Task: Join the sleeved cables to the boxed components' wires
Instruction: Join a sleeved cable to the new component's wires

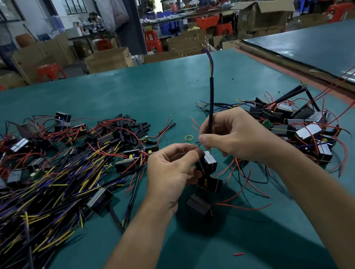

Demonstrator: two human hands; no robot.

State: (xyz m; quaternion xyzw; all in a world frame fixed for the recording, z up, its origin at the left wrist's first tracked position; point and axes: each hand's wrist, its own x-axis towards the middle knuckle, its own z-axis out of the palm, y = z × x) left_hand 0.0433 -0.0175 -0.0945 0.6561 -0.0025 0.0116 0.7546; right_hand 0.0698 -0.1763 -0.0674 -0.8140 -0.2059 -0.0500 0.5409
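Left hand (pixel 173 172) grips boxy black component (pixel 210 162) | right hand (pixel 237 139) pinches smooth sleeved cable (pixel 211 99)

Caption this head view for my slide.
Left hand holds a boxed component; right hand pinches a sleeved cable close beside it, over a green table.

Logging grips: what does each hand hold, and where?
Right hand pinches the sleeved cable near its lower end; left hand grips a boxed component by its side with its fingers.

My forearms reach forward and converge. My left hand (pixel 173 173) curls round a small black boxed component (pixel 211 162); my right hand (pixel 235 137) pinches a black sleeved cable (pixel 211 97), fingertips almost meeting.
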